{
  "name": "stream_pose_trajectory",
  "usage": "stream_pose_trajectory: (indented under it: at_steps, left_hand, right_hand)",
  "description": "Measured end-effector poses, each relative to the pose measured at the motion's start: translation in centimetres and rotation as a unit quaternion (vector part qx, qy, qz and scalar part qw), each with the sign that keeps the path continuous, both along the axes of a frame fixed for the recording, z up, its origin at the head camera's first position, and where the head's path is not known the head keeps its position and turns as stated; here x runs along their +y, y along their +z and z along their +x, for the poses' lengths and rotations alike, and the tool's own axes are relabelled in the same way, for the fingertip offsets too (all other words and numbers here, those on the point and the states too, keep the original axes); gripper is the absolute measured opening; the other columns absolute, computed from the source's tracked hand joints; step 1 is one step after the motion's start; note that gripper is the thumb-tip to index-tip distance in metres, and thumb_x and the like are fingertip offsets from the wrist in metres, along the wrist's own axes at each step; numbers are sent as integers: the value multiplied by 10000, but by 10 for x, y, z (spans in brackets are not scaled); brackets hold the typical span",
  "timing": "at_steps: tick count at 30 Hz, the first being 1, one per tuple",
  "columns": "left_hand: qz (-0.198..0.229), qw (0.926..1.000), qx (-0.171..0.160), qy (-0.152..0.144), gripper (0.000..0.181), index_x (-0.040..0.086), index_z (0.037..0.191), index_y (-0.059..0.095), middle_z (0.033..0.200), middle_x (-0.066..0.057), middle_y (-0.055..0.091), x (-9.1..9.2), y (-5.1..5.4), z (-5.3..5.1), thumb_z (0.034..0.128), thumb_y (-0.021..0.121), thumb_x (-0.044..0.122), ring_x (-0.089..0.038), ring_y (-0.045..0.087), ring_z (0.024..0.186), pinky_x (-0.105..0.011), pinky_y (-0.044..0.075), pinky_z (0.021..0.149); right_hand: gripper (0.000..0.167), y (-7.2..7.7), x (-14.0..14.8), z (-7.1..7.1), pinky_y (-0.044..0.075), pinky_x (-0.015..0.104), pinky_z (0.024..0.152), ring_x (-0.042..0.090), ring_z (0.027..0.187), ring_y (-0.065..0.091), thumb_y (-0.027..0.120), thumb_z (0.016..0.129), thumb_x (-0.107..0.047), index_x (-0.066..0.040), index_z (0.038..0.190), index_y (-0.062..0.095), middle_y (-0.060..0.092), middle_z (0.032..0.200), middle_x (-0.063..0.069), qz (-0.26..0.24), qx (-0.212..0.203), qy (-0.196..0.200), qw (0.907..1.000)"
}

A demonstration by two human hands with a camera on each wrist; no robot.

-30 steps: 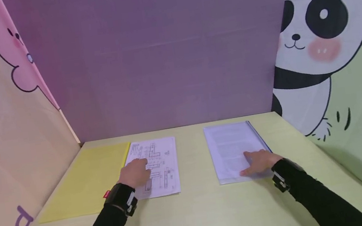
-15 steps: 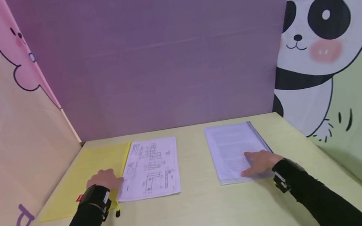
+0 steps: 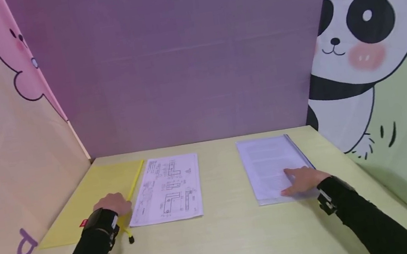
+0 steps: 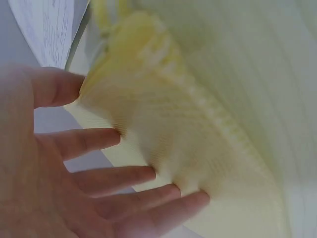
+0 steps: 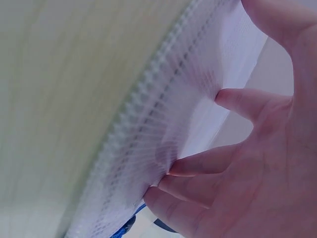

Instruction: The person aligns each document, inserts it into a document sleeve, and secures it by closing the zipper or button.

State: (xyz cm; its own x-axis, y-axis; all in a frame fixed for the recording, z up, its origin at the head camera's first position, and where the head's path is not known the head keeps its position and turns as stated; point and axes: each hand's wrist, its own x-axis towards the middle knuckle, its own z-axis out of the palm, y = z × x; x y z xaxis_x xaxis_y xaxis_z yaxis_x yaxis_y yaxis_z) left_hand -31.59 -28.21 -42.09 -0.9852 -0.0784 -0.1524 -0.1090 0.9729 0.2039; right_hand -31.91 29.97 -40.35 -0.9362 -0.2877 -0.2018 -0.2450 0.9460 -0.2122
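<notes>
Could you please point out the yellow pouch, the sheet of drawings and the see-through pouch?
Yellow pouch (image 3: 81, 196): head view, on its flat face.
Sheet of drawings (image 3: 166, 188): head view, middle of its printed face.
See-through pouch (image 3: 271, 161): head view, upper face.

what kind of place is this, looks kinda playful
Possibly a small booth or staged corner set up for tabletop work, with child-style decoration: a pale wood-look table stands before a plain purple backdrop, and a large cartoon panda decorates the right side.
</notes>
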Motion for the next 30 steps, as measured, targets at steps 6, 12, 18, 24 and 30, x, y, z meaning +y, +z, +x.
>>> stream_pose_trajectory:
  at_steps: [6,12,18,24,30]
  left_hand:
    - [-21,9988,384,-303,217,-67,939,608,794,-160,560,0,9,-6,974,494,115,-323,556,686,-409,471,601]
    - [-167,9953,802,-510,167,-69,903,625,773,-172,598,6,19,-11,945,510,45,-325,579,673,-471,513,610]
    - [17,9967,699,-412,212,-80,998,606,807,-167,563,26,35,-14,988,501,104,-314,562,695,-393,467,599]
    - [491,9956,715,-344,237,-72,1041,609,811,-161,577,60,52,-11,991,477,119,-297,573,684,-355,443,579]
    - [619,9940,858,-274,206,-52,1053,613,788,-156,570,98,66,-10,993,511,117,-291,581,661,-331,435,543]
  right_hand:
    - [1005,3,0,0,355,703,1044,599,1324,393,754,847,-566,103,1498,378,437,1441,400,83,-23,-95,9999]
    - [1017,2,2,0,314,738,1050,638,1337,336,743,849,-585,97,1504,371,425,1450,403,92,-68,-105,9999]
    - [1037,2,2,1,272,736,1080,638,1369,279,738,857,-582,115,1512,336,376,1491,395,-9,-275,-175,9995]
    - [940,10,-7,5,339,659,1091,537,1356,400,780,852,-483,140,1452,412,442,1460,369,-126,-261,-168,9994]
    - [763,15,-30,1,373,604,1094,499,1339,442,763,885,-355,129,1405,484,510,1415,328,-353,12,31,9994]
